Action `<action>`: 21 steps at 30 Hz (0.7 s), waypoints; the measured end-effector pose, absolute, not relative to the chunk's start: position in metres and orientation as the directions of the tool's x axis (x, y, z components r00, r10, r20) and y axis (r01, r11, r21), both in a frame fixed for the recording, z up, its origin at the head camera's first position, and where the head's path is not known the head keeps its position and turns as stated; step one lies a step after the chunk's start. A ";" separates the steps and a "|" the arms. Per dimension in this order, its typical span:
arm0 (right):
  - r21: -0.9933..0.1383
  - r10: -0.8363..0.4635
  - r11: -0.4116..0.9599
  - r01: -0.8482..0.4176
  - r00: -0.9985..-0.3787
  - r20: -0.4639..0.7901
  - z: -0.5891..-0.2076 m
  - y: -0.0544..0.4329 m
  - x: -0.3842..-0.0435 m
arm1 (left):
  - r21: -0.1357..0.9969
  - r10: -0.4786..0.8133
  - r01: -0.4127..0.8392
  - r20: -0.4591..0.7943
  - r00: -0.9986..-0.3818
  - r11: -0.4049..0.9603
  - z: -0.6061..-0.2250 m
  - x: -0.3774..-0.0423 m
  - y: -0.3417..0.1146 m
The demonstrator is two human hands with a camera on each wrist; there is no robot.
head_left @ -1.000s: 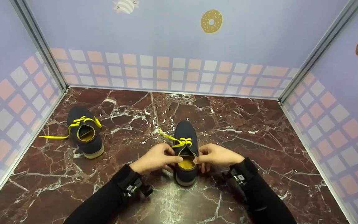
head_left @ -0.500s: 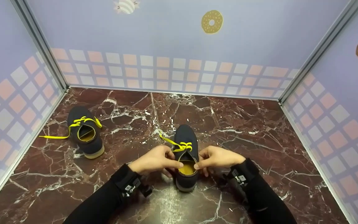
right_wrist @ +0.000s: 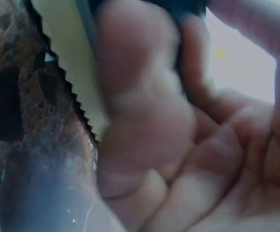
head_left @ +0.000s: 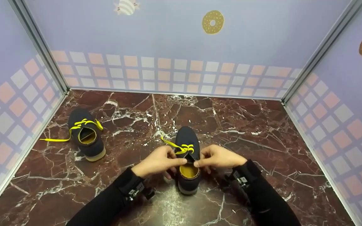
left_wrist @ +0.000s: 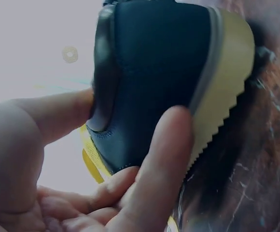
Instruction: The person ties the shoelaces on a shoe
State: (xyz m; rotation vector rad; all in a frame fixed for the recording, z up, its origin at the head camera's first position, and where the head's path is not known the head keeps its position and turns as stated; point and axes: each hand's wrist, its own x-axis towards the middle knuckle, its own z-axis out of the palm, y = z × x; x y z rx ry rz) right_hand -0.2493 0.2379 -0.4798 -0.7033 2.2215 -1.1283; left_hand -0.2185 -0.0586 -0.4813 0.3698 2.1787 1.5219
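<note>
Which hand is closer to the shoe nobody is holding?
The left hand, right of the lone shoe, on the left side of the held shoe; the right hand is farther, on its other side.

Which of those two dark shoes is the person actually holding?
The middle shoe: the left hand and right hand pinch opposite sides of its opening. The other shoe, near the left wall, has no hand on it.

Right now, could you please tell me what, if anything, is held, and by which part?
The nearer shoe, by both sides of its opening, with left grip and right grip.
</note>
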 end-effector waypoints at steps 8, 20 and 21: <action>-0.915 -0.494 0.371 -0.159 -0.868 -0.049 -0.488 0.225 -0.250 | 0.955 0.370 0.110 0.000 -0.929 0.277 -0.488 -0.222 -0.052; -0.923 -0.435 0.310 -0.230 -0.897 0.078 -0.493 0.214 -0.247 | 0.951 0.348 0.240 0.161 -0.924 0.196 -0.497 -0.226 -0.047; -0.924 -0.433 0.305 -0.231 -0.898 0.082 -0.493 0.214 -0.247 | 0.951 0.346 0.240 0.162 -0.924 0.193 -0.498 -0.226 -0.047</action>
